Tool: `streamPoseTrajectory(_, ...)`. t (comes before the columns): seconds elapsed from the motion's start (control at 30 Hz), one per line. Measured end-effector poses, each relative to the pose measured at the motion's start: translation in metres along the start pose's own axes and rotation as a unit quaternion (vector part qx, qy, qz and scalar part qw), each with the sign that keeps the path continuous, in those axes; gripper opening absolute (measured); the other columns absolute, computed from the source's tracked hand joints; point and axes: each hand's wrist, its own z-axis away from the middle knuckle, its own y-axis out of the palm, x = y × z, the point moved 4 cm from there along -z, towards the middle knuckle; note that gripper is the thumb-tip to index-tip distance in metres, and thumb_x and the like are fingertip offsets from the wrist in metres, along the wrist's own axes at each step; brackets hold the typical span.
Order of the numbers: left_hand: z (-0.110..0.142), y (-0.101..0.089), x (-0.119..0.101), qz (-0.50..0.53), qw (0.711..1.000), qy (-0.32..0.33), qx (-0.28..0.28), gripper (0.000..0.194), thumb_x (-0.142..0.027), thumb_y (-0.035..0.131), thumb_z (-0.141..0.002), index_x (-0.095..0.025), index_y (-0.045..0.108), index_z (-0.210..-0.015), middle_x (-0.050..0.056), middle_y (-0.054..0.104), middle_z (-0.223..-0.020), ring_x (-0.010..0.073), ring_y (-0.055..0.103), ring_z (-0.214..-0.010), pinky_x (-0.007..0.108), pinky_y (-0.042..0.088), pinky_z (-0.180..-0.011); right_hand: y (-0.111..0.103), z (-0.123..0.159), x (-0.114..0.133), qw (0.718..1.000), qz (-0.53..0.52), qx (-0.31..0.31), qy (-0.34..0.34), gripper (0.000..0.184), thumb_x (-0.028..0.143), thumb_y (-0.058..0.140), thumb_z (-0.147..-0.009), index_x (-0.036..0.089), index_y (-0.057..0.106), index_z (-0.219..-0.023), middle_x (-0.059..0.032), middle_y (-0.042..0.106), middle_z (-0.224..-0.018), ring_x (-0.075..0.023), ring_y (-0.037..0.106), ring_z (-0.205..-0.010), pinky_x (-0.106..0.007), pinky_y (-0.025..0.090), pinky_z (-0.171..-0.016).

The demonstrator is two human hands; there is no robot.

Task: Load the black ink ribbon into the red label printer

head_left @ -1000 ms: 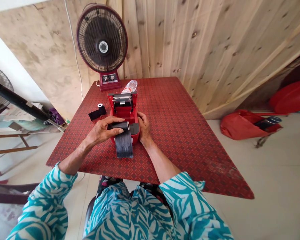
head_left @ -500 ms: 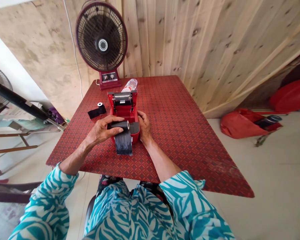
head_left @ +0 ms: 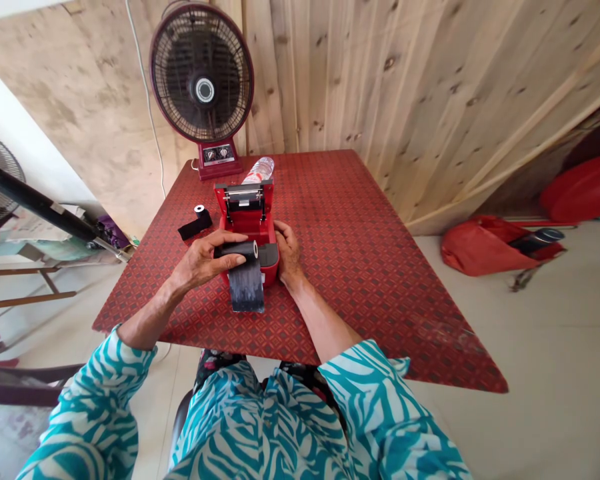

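Note:
A small red label printer (head_left: 271,271) stands on the table with its lid (head_left: 243,195) tipped up and back. My left hand (head_left: 203,259) pinches a roll of black ribbon (head_left: 247,251) between thumb and fingers, just over the printer's front. From the roll a loose strip hangs down past the printer's front edge; its white core faces right. My right hand (head_left: 289,255) grips the printer's right side, its fingertips curled at the back and partly hidden. A second, smaller black roll (head_left: 199,218) with a white core lies on the table to the left, partly unwound.
Behind the printer a clear plastic bottle (head_left: 260,171) lies on the red patterned table (head_left: 350,247). A table fan (head_left: 202,77) stands at the back left against the wooden wall. On the floor at right sits a red bag (head_left: 473,247); a wooden chair (head_left: 25,272) is at left.
Both hands keep their hold, and the roll and printer stay put. Only a very slight shift of the whole view shows.

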Motion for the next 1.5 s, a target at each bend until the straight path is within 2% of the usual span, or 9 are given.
streamPoseTrajectory(0.23, -0.001, -0.002, -0.010, -0.015, 0.999, 0.028, 0.011, 0.040, -0.045, 0.078, -0.083, -0.022, 0.076, -0.115, 0.009, 0.076, -0.113, 0.0231, 0.070, -0.104, 0.038, 0.054, -0.098, 0.000, 0.001, -0.001, 1.000, -0.005, 0.010, -0.006, 0.035, 0.043, 0.059, -0.081, 0.025, 0.068, -0.109, -0.0033, 0.075, -0.114, -0.0217, 0.067, -0.110, -0.045, 0.048, -0.107)
streamPoseTrajectory(0.37, -0.002, -0.005, -0.017, -0.042, 0.998, 0.054, -0.006, 0.038, -0.046, 0.078, -0.083, -0.022, 0.077, -0.113, 0.010, 0.076, -0.113, 0.0231, 0.070, -0.104, 0.038, 0.054, -0.098, -0.001, 0.000, -0.004, 1.000, -0.002, 0.011, -0.006, 0.035, 0.043, 0.059, -0.081, 0.026, 0.069, -0.110, -0.0031, 0.075, -0.115, -0.0217, 0.066, -0.111, -0.046, 0.048, -0.109)
streamPoseTrajectory(0.5, -0.002, -0.018, -0.018, -0.020, 0.998, 0.033, -0.055, 0.046, -0.051, 0.078, -0.082, -0.021, 0.075, -0.117, 0.011, 0.075, -0.115, 0.0244, 0.069, -0.106, 0.040, 0.054, -0.098, -0.001, -0.002, -0.005, 1.000, 0.002, 0.009, 0.001, 0.034, 0.043, 0.059, -0.081, 0.026, 0.070, -0.108, -0.0035, 0.074, -0.115, -0.0222, 0.065, -0.113, -0.046, 0.048, -0.108)
streamPoseTrajectory(0.6, -0.003, -0.026, -0.017, -0.007, 0.998, 0.017, -0.061, 0.051, -0.053, 0.078, -0.082, -0.019, 0.074, -0.120, 0.012, 0.074, -0.117, 0.0252, 0.069, -0.107, 0.041, 0.055, -0.098, 0.000, -0.002, -0.005, 1.000, 0.001, 0.012, 0.003, 0.032, 0.041, 0.059, -0.080, 0.026, 0.070, -0.106, -0.0030, 0.074, -0.114, -0.0219, 0.064, -0.113, -0.046, 0.049, -0.108)
streamPoseTrajectory(0.83, -0.022, -0.011, -0.020, -0.126, 0.991, 0.054, 0.011, 0.035, -0.040, 0.075, -0.084, -0.021, 0.075, -0.113, 0.009, 0.075, -0.112, 0.0234, 0.070, -0.103, 0.039, 0.054, -0.098, 0.000, -0.002, -0.002, 1.000, 0.000, 0.006, 0.003, 0.032, 0.041, 0.060, -0.080, 0.026, 0.070, -0.106, -0.0027, 0.075, -0.114, -0.0216, 0.066, -0.111, -0.046, 0.048, -0.109)
streamPoseTrajectory(1.0, -0.042, 0.002, -0.014, -0.183, 0.980, 0.036, 0.064, 0.030, -0.030, 0.070, -0.085, -0.021, 0.074, -0.114, 0.007, 0.075, -0.113, 0.0218, 0.070, -0.102, 0.036, 0.056, -0.092, 0.000, -0.004, -0.005, 1.000, 0.000, 0.004, 0.011, 0.033, 0.040, 0.059, -0.079, 0.026, 0.070, -0.107, -0.0034, 0.075, -0.113, -0.0229, 0.066, -0.111, -0.049, 0.047, -0.110)
streamPoseTrajectory(1.17, -0.064, 0.005, -0.001, -0.200, 0.969, -0.012, 0.146, 0.025, -0.027, 0.070, -0.081, -0.022, 0.076, -0.105, 0.003, 0.078, -0.103, 0.0207, 0.072, -0.093, 0.033, 0.056, -0.087, 0.000, -0.005, -0.007, 1.000, 0.002, -0.003, 0.008, 0.031, 0.039, 0.059, -0.079, 0.026, 0.070, -0.105, -0.0022, 0.075, -0.113, -0.0222, 0.065, -0.112, -0.047, 0.046, -0.112)
streamPoseTrajectory(1.33, -0.078, 0.002, 0.002, -0.156, 0.959, -0.046, 0.231, 0.019, -0.027, 0.070, -0.078, -0.023, 0.077, -0.095, 0.001, 0.079, -0.089, 0.0186, 0.073, -0.081, 0.027, 0.055, -0.072, 0.000, -0.004, -0.005, 1.000, 0.009, -0.010, 0.006, 0.033, 0.040, 0.058, -0.078, 0.025, 0.071, -0.105, -0.0031, 0.075, -0.114, -0.0223, 0.065, -0.112, -0.047, 0.045, -0.112)
streamPoseTrajectory(1.5, -0.077, -0.003, -0.002, -0.173, 0.956, -0.044, 0.235, 0.019, -0.026, 0.071, -0.078, -0.021, 0.077, -0.095, 0.002, 0.080, -0.088, 0.0189, 0.073, -0.080, 0.026, 0.055, -0.071, 0.000, -0.004, -0.003, 1.000, 0.018, -0.005, 0.002, 0.031, 0.039, 0.058, -0.079, 0.025, 0.071, -0.105, -0.0033, 0.075, -0.113, -0.0216, 0.064, -0.113, -0.046, 0.045, -0.111)
